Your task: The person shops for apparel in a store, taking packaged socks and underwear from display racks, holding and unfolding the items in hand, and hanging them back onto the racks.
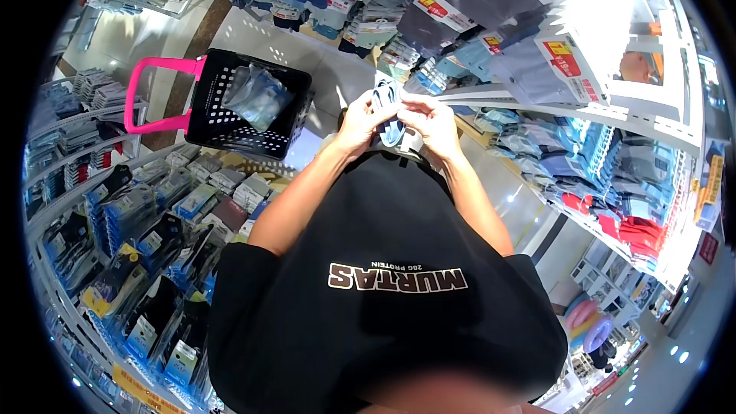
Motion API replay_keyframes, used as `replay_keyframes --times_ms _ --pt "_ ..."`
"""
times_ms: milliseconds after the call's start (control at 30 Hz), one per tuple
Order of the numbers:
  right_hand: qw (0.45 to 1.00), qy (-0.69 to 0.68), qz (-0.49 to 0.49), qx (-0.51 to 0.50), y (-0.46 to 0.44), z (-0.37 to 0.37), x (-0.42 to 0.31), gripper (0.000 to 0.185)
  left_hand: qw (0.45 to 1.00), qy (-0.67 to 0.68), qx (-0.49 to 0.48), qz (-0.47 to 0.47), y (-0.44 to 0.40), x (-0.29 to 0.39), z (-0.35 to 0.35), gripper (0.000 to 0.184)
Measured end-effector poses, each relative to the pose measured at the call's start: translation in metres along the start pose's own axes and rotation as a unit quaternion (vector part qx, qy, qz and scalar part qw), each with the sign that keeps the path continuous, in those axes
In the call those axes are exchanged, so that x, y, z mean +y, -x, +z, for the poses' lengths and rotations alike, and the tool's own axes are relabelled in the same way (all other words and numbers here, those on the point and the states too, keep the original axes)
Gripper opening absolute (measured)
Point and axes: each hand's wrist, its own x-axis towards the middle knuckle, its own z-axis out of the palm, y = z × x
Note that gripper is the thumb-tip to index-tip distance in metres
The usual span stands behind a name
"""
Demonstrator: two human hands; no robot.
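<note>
Both of my hands are in front of my body, closed on one small bundle (389, 119) of light-blue, white and dark looped bands or folded edges. I cannot make out its exact kind. My left hand (359, 124) grips its left side with the thumb pressed on it. Fingers of my right hand (429, 123) pinch its right side. Something pale, perhaps a tag or card, shows just below the bundle. To the left of my hands stands a black shopping basket (218, 119) with a pink handle (135, 96). Clear plastic packages (259, 98) lie in the basket.
Racks of hanging grey and blue garments (429, 27) with red and yellow price tags stand ahead. A white shelf of folded clothes (583, 161) runs along the right. Packaged socks (165, 253) fill the rack at lower left. Colourful rings (586, 322) sit at lower right.
</note>
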Motion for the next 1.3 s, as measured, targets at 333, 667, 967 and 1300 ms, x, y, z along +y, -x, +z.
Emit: replay_keyframes --times_ms 333,667,967,1300 --pt "0.999 0.03 -0.029 0.01 0.02 -0.044 0.016 0.033 0.998 0.033 0.032 -0.043 0.0 -0.048 0.016 0.022" --pt "0.991 0.019 -0.114 0.067 0.046 -0.062 0.022 0.027 0.996 0.065 0.055 -0.026 -0.002 -0.071 0.035 0.022" --pt "0.938 -0.306 0.138 0.091 0.036 -0.097 0.08 0.039 0.981 0.18 -0.041 -0.063 -0.003 -0.068 0.072 0.032" --pt "0.945 -0.184 -0.136 0.235 0.003 -0.158 0.059 0.043 0.976 -0.185 0.074 -0.093 0.005 -0.086 0.029 0.033"
